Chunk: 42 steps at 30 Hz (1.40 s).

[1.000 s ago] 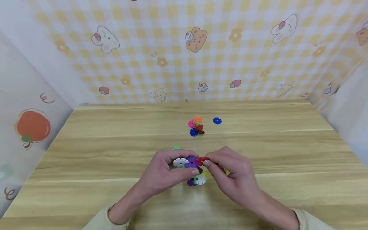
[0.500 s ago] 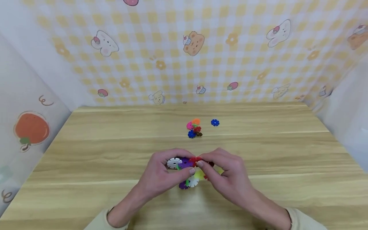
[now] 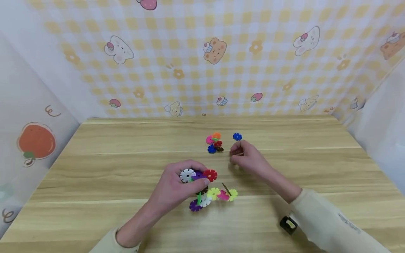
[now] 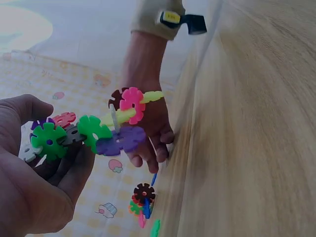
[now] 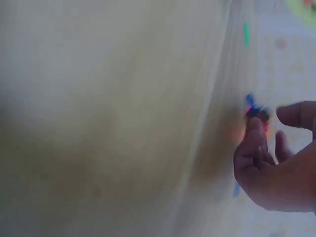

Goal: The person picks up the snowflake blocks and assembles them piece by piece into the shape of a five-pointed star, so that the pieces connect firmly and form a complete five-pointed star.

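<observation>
My left hand [image 3: 178, 184] grips a chain of joined plastic snowflake discs, raised off the table in the left wrist view. A red disc [image 3: 210, 175] and a white disc [image 3: 187, 175] show at its top. Lower down hang a purple disc [image 3: 195, 205], a yellow disc [image 3: 213, 193] and a pink disc [image 3: 223, 195]. My right hand [image 3: 248, 158] is apart from the chain, low over the table, its fingers loosely bent. In the right wrist view thumb and fingers stand apart with nothing visibly held. Nearest to it are a loose blue disc [image 3: 237, 136] and a second joined cluster.
That second cluster, with an orange disc [image 3: 216, 135] and a blue disc [image 3: 212, 149], lies farther back on the wooden table [image 3: 126, 151]. A green disc [image 4: 155, 228] lies on the table in the left wrist view. A patterned wall [image 3: 190, 84] closes off the back.
My right hand has let go of the red disc and moved away, forward and right, toward the far discs. The red disc stays on the chain in my left hand.
</observation>
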Each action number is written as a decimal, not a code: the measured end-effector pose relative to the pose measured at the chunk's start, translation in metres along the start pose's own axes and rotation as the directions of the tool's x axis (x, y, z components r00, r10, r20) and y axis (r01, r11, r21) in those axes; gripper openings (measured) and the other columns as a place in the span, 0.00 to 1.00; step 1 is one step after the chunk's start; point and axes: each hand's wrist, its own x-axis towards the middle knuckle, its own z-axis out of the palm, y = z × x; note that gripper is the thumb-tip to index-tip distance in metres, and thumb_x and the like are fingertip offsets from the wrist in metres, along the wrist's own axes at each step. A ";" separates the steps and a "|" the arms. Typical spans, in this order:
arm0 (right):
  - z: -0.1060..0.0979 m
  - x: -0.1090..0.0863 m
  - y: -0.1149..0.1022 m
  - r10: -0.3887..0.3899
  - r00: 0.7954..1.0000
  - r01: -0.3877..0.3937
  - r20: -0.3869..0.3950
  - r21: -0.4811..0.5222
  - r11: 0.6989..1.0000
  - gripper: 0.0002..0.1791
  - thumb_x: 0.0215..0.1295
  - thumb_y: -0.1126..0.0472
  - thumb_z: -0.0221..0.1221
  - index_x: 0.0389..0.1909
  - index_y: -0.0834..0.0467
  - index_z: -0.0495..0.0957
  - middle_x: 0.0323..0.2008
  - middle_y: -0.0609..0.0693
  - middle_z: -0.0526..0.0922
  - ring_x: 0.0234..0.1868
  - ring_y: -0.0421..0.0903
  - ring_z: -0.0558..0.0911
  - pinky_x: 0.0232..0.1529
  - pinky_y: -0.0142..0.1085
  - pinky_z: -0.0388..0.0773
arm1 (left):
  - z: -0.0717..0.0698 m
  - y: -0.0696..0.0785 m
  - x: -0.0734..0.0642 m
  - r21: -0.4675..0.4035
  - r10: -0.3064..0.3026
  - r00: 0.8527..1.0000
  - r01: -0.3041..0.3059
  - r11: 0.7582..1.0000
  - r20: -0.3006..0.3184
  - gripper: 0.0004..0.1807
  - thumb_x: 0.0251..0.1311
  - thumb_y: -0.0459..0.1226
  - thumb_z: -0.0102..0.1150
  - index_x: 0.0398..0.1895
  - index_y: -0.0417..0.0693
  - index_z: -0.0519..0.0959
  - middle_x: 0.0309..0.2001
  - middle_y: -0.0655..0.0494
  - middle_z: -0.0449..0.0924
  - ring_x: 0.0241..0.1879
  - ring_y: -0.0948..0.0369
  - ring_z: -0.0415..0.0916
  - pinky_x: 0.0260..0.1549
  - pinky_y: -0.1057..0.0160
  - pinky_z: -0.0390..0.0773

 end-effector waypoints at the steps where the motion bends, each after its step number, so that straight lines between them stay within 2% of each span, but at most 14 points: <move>1: 0.000 0.007 0.003 0.041 0.999 -0.041 0.005 0.005 0.999 0.19 0.65 0.65 0.63 0.54 0.65 0.71 0.53 0.61 0.80 0.48 0.52 0.80 0.43 0.36 0.81 | 0.000 0.000 0.000 0.007 -0.005 1.000 0.005 1.000 0.003 0.07 0.61 0.32 0.67 0.42 0.46 0.86 0.43 0.48 0.86 0.34 0.57 0.82 0.31 0.61 0.86; 3: 0.001 0.019 0.005 0.078 0.997 -0.078 0.003 0.007 0.997 0.25 0.64 0.64 0.65 0.57 0.65 0.67 0.57 0.61 0.77 0.53 0.54 0.79 0.48 0.40 0.81 | 0.001 0.000 0.001 0.024 -0.012 1.000 0.011 1.000 0.006 0.07 0.61 0.32 0.67 0.41 0.47 0.86 0.43 0.50 0.87 0.36 0.56 0.81 0.32 0.63 0.85; 6: 0.005 0.034 0.004 0.064 0.998 -0.064 0.004 -0.014 0.998 0.30 0.61 0.61 0.69 0.60 0.63 0.65 0.59 0.60 0.76 0.57 0.55 0.76 0.54 0.42 0.80 | 0.002 -0.001 0.002 0.030 -0.025 1.000 0.024 0.999 0.004 0.06 0.61 0.33 0.67 0.41 0.48 0.86 0.43 0.51 0.87 0.37 0.55 0.81 0.35 0.63 0.84; 13: 0.014 0.055 -0.002 -0.001 0.999 0.003 0.036 -0.037 0.999 0.35 0.61 0.62 0.70 0.64 0.62 0.61 0.56 0.60 0.76 0.48 0.53 0.78 0.42 0.37 0.82 | 0.003 -0.002 0.002 0.043 -0.037 0.999 0.037 0.998 0.012 0.05 0.61 0.35 0.67 0.40 0.49 0.86 0.44 0.51 0.86 0.38 0.54 0.81 0.34 0.60 0.85; 18: 0.011 0.049 0.002 0.015 1.000 -0.015 -0.005 -0.050 0.999 0.36 0.64 0.62 0.68 0.70 0.61 0.64 0.47 0.60 0.80 0.35 0.49 0.81 0.35 0.35 0.82 | 0.004 -0.001 0.001 0.055 -0.013 1.000 0.012 0.998 0.014 0.05 0.60 0.34 0.68 0.39 0.50 0.87 0.42 0.54 0.87 0.42 0.54 0.81 0.43 0.59 0.83; 23: 0.003 0.028 0.008 0.040 0.998 -0.047 0.046 0.152 0.987 0.23 0.70 0.65 0.62 0.63 0.66 0.73 0.47 0.63 0.83 0.41 0.48 0.87 0.43 0.36 0.87 | 0.005 -0.002 0.001 0.062 -0.013 1.000 0.012 0.998 0.013 0.05 0.60 0.34 0.68 0.40 0.49 0.87 0.42 0.55 0.87 0.44 0.55 0.81 0.48 0.59 0.81; 26: 0.002 0.017 0.008 0.067 0.990 -0.107 0.124 0.354 0.929 0.14 0.71 0.68 0.60 0.53 0.70 0.75 0.48 0.63 0.85 0.47 0.49 0.88 0.50 0.37 0.85 | 0.004 0.000 0.000 0.075 -0.017 1.000 0.016 0.997 0.009 0.05 0.61 0.36 0.68 0.40 0.49 0.87 0.43 0.55 0.87 0.44 0.55 0.81 0.48 0.60 0.81; 30: 0.005 0.003 0.005 0.064 0.967 -0.200 0.245 0.583 0.787 0.09 0.71 0.71 0.58 0.47 0.68 0.70 0.52 0.64 0.86 0.50 0.49 0.89 0.53 0.40 0.84 | 0.004 0.000 0.000 0.087 -0.013 1.000 0.012 0.996 0.019 0.05 0.61 0.36 0.67 0.40 0.49 0.86 0.42 0.55 0.88 0.43 0.55 0.81 0.45 0.61 0.82; 31: 0.007 0.000 0.005 0.050 0.961 -0.212 0.270 0.612 0.762 0.08 0.71 0.70 0.58 0.46 0.67 0.69 0.53 0.64 0.86 0.49 0.48 0.89 0.52 0.40 0.84 | 0.004 0.000 0.000 0.089 -0.011 1.000 0.008 0.996 0.024 0.05 0.61 0.36 0.67 0.40 0.49 0.86 0.42 0.55 0.88 0.42 0.55 0.81 0.44 0.61 0.82; 33: 0.010 -0.006 0.005 0.022 0.953 -0.221 0.303 0.639 0.736 0.08 0.71 0.70 0.58 0.43 0.64 0.68 0.51 0.62 0.87 0.46 0.46 0.89 0.49 0.37 0.86 | 0.006 -0.001 0.000 0.086 -0.007 0.999 0.004 0.996 0.033 0.05 0.61 0.35 0.67 0.40 0.49 0.86 0.40 0.55 0.88 0.41 0.55 0.81 0.43 0.61 0.82; 36: 0.015 -0.013 0.004 -0.011 0.946 -0.217 0.324 0.657 0.722 0.08 0.71 0.68 0.59 0.40 0.60 0.68 0.45 0.57 0.88 0.39 0.43 0.88 0.40 0.32 0.86 | 0.008 -0.001 0.000 0.069 -0.008 0.999 0.005 0.998 0.039 0.05 0.61 0.34 0.67 0.40 0.48 0.86 0.40 0.54 0.87 0.38 0.56 0.81 0.41 0.62 0.83; 38: 0.017 -0.017 0.003 -0.038 0.948 -0.200 0.315 0.688 0.698 0.07 0.72 0.67 0.59 0.36 0.59 0.70 0.41 0.53 0.88 0.36 0.41 0.87 0.39 0.31 0.85 | 0.008 -0.002 -0.001 0.052 -0.013 0.999 0.011 0.999 0.036 0.05 0.61 0.33 0.67 0.40 0.47 0.86 0.40 0.53 0.87 0.37 0.56 0.80 0.39 0.63 0.84; 40: 0.020 -0.020 0.002 -0.088 0.954 -0.164 0.287 0.743 0.649 0.06 0.74 0.65 0.58 0.35 0.57 0.72 0.40 0.51 0.88 0.36 0.41 0.87 0.41 0.32 0.86 | 0.009 -0.002 -0.001 0.031 -0.024 0.999 0.023 0.999 0.032 0.05 0.61 0.33 0.66 0.40 0.46 0.85 0.40 0.51 0.87 0.35 0.57 0.80 0.36 0.63 0.84; 42: 0.021 -0.024 0.001 -0.145 0.960 -0.113 0.238 0.809 0.577 0.07 0.77 0.64 0.55 0.35 0.57 0.75 0.40 0.50 0.88 0.38 0.42 0.88 0.46 0.35 0.86 | 0.009 -0.001 -0.001 0.023 -0.030 0.999 0.030 0.999 0.027 0.05 0.61 0.33 0.67 0.40 0.45 0.85 0.41 0.50 0.86 0.35 0.57 0.80 0.35 0.64 0.84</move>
